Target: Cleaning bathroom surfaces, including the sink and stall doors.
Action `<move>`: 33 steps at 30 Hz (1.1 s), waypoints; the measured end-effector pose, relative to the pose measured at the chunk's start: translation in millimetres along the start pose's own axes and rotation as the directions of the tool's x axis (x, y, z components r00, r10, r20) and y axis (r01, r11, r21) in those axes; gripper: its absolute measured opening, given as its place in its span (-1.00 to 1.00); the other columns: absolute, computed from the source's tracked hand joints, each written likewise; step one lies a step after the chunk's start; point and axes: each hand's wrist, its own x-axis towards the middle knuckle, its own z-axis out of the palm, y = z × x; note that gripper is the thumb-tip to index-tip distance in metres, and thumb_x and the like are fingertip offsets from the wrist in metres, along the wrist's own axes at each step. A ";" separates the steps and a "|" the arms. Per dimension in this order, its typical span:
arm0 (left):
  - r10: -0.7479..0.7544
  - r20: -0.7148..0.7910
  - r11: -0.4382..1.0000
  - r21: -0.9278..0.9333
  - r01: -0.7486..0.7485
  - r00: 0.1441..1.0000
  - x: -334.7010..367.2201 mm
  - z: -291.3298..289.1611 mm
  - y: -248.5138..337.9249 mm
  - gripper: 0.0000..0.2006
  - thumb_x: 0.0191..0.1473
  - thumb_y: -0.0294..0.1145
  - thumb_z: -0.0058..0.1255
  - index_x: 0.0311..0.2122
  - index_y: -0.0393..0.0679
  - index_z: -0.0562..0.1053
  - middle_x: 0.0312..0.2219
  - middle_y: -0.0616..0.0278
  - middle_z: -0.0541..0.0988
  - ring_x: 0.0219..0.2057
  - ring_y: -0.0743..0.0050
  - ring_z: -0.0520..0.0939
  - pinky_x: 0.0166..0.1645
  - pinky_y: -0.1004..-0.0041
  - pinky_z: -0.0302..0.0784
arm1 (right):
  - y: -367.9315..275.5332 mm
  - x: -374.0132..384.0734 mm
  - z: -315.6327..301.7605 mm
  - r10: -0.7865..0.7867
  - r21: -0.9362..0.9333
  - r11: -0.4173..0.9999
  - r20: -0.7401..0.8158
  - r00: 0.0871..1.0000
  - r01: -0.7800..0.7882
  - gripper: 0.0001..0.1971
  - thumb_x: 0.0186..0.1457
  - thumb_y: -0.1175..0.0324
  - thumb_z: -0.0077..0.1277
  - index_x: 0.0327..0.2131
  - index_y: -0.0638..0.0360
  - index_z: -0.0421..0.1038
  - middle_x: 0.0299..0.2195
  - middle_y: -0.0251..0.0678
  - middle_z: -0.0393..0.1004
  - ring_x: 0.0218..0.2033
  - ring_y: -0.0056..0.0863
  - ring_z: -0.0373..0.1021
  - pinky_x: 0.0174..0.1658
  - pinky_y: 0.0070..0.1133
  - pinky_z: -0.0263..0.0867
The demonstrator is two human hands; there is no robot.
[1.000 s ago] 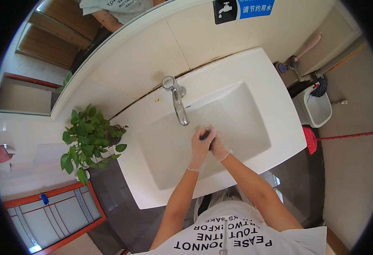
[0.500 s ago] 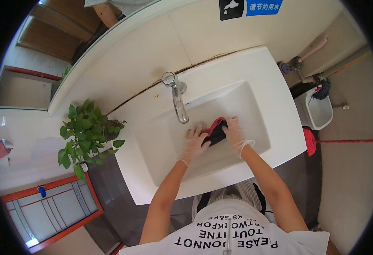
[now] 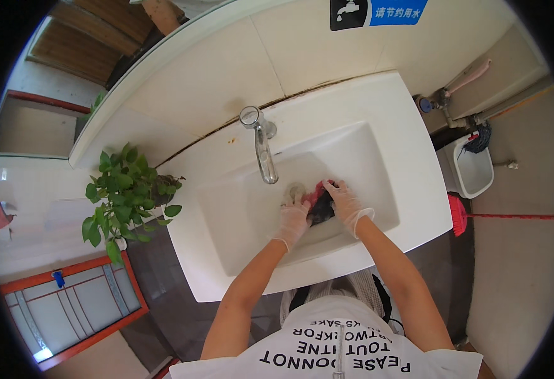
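A crumpled red and black cloth [image 3: 322,210] is bunched in the basin of the white sink [image 3: 226,222]. My left hand [image 3: 294,219], in a thin clear glove, is closed on its left edge with the fingers bent into the red part. On the other side my right hand [image 3: 347,203], gloved the same way, grips the dark part between thumb and fingers. The round drain [image 3: 294,191] shows just beyond my left fingers. Above it, the chrome faucet [image 3: 265,155] hangs over the basin, and I see no water stream from its spout.
A leafy potted plant [image 3: 125,196] stands at the sink's left corner. To the right are a white plastic bin [image 3: 473,165], a red broom [image 3: 458,215] and wall pipes [image 3: 444,104]. A mirror [image 3: 43,120] and a blue sign [image 3: 398,12] are on the wall.
My left hand has shifted right and nearer to me, uncovering the drain. The cloth is squeezed into a narrower bunch, and my hands are closer together.
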 end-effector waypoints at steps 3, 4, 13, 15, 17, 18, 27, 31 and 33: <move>0.008 0.114 1.000 -0.013 -0.006 0.993 5.5 -4.9 -3.7 -0.61 -0.27 -0.20 0.07 -0.28 -0.13 0.33 -0.11 0.06 0.26 -0.11 0.05 0.31 -0.17 0.12 0.27 | 0.5 -0.1 0.0 0.000 0.010 1.000 -0.002 1.000 0.000 -0.43 -0.18 0.53 -0.06 0.00 -0.10 0.13 -0.13 -0.19 0.17 -0.16 -0.19 0.22 -0.10 -0.43 0.20; 0.005 0.114 1.000 -0.013 -0.004 0.993 4.8 -5.3 -9.5 -0.61 -0.27 -0.20 0.07 -0.28 -0.13 0.33 -0.11 0.06 0.26 -0.11 0.05 0.31 -0.17 0.12 0.27 | 1.3 0.6 1.6 -0.002 0.011 1.000 0.000 1.000 0.002 -0.43 -0.18 0.53 -0.06 0.00 -0.10 0.13 -0.13 -0.19 0.17 -0.16 -0.19 0.22 -0.10 -0.43 0.20; 0.254 0.033 0.963 0.086 -0.256 0.967 21.1 -21.0 -26.6 -0.61 -0.28 -0.18 0.06 -0.30 -0.14 0.36 -0.20 0.13 0.35 -0.22 0.11 0.39 -0.18 0.23 0.27 | -0.1 -0.9 6.0 0.016 0.045 0.999 0.087 0.996 -0.020 -0.43 -0.19 0.51 -0.04 -0.01 -0.09 0.14 -0.11 -0.19 0.16 -0.14 -0.19 0.22 -0.09 -0.43 0.20; 0.067 0.265 0.995 0.056 -0.084 0.962 27.1 -36.5 -14.0 -0.64 -0.29 -0.20 0.07 -0.31 -0.10 0.36 -0.19 0.11 0.36 -0.22 0.14 0.40 -0.18 0.25 0.28 | 4.4 1.5 3.2 -0.036 0.097 0.995 0.056 0.998 0.030 -0.43 -0.18 0.50 -0.04 0.00 -0.10 0.13 -0.09 -0.18 0.16 -0.13 -0.16 0.21 -0.07 -0.42 0.19; 0.130 0.088 0.983 0.122 -0.140 0.988 20.4 -7.8 -21.8 -0.65 -0.29 -0.22 0.08 -0.31 -0.10 0.36 -0.17 0.06 0.34 -0.22 0.13 0.40 -0.17 0.24 0.29 | 2.4 2.7 -0.7 -0.022 0.081 0.997 0.119 0.993 0.012 -0.43 -0.18 0.49 -0.05 0.00 -0.07 0.12 -0.09 -0.17 0.17 -0.12 -0.15 0.21 -0.07 -0.42 0.18; 0.216 -0.079 0.960 0.200 -0.196 0.973 15.4 0.8 -22.1 -0.66 -0.29 -0.25 0.08 -0.32 -0.10 0.36 -0.15 0.00 0.33 -0.22 0.11 0.40 -0.17 0.24 0.30 | 1.7 2.5 -3.2 0.009 0.064 0.998 0.179 0.984 -0.021 -0.44 -0.17 0.49 -0.05 0.00 -0.05 0.12 -0.08 -0.16 0.18 -0.11 -0.15 0.20 -0.06 -0.42 0.17; -0.259 -0.050 0.950 -0.194 0.245 0.965 -6.6 8.3 6.3 -0.65 -0.32 -0.36 0.08 -0.31 -0.16 0.33 -0.14 -0.04 0.32 -0.22 -0.01 0.37 -0.13 0.23 0.33 | 15.9 1.2 -5.0 -0.228 0.075 0.973 0.190 0.955 0.218 -0.50 -0.14 0.45 -0.10 -0.02 0.13 0.09 -0.20 -0.15 0.28 -0.13 -0.21 0.23 -0.12 -0.39 0.20; -0.339 -0.011 0.935 -0.114 0.336 0.941 -7.5 8.4 9.3 -0.64 -0.35 -0.38 0.09 -0.31 -0.10 0.33 -0.14 0.03 0.33 -0.25 0.08 0.39 -0.16 0.29 0.36 | 14.5 3.9 -6.1 -0.190 0.095 0.980 0.229 0.955 0.173 -0.56 -0.14 0.45 -0.10 -0.08 0.13 0.16 -0.22 -0.16 0.31 -0.14 -0.22 0.24 -0.11 -0.39 0.20; -0.267 -0.048 0.948 -0.191 0.254 0.963 -7.9 10.7 0.2 -0.62 -0.34 -0.40 0.08 -0.28 -0.11 0.33 -0.22 0.06 0.38 -0.28 0.10 0.41 -0.16 0.30 0.36 | 19.0 5.0 -1.9 -0.215 0.225 0.959 0.171 0.961 0.175 -0.66 -0.14 0.42 -0.07 -0.19 0.14 0.25 -0.29 -0.17 0.35 -0.17 -0.23 0.27 -0.14 -0.39 0.21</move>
